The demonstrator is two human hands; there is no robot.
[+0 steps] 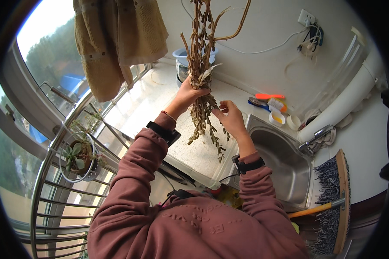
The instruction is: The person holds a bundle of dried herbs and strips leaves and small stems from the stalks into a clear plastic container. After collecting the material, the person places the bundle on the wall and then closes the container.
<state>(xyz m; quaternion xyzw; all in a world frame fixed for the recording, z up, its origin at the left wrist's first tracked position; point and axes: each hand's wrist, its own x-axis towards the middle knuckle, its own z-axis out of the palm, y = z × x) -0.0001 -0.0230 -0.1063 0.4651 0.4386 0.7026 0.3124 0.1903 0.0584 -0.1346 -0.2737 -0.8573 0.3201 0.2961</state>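
Dry brown stalks, crowded with small withered pods, made up the bundle (201,75) that I held up in front of me over the white countertop (160,105), to the left of the steel sink (285,151). It stood roughly upright, bare stems and one crooked branch reaching up, its looser sprigs hanging down below my grip.

I judged it light for its bulk, stiff along the thicker stems but brittle, with the thin hanging ends likely to snap or shed pods if squeezed or knocked. The rough surface seemed unlikely to slip. The best place to take hold looked to be the gathered middle, where several stems ran together and could share the pressure; the crooked branch and the dangling tips looked poor handholds.

That middle was where my left hand (189,93) had it, closed around the stems with the thumb laid across the front, just below a pale, papery husk (211,71). My right hand (230,118) was partly open beside the lower sprigs, fingers bent and the thumb apart from them. I saw no stem gripped there, and I couldn't tell whether the thumb was brushing the nearest pods.
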